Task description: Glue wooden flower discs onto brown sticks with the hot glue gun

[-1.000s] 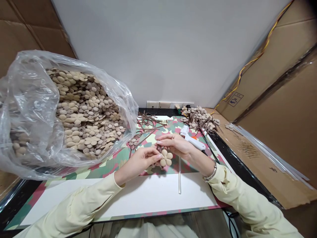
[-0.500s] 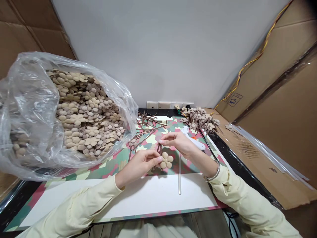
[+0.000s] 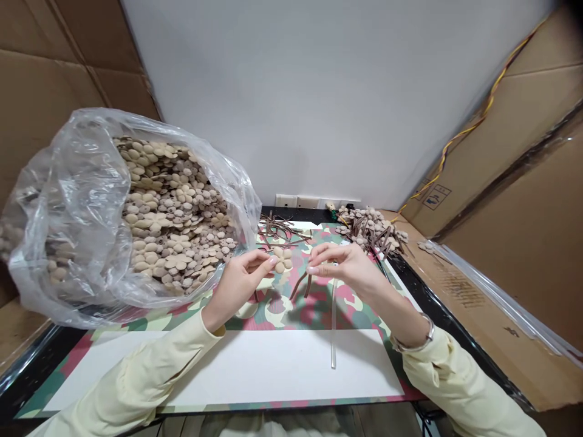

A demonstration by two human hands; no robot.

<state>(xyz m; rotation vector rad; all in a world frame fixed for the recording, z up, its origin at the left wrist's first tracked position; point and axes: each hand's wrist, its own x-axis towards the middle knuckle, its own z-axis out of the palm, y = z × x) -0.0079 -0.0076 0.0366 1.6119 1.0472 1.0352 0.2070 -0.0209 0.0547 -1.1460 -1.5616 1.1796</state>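
Observation:
My left hand (image 3: 241, 280) pinches a beige five-petal flower (image 3: 283, 260) at its left edge, raised over the camouflage-patterned mat (image 3: 268, 318). To its right, my right hand (image 3: 348, 267) is closed on thin brown strips (image 3: 301, 286), whose ends hang below the fingertips. The flower and the strips are apart. A translucent glue stick (image 3: 334, 325) points toward me from below my right hand, and the glue gun behind it is mostly hidden by that hand.
A large clear plastic bag (image 3: 77, 200) full of flowers stands at the left. Brown strips (image 3: 277, 229) lie at the back. Finished-looking flowers with strips (image 3: 373, 227) are piled back right, beside cardboard (image 3: 473, 303). White paper (image 3: 228, 370) lies in front.
My hands have moved apart and the flower has been lifted up and left in my left hand. The strips now hang from my right hand. The whole view has shifted slightly.

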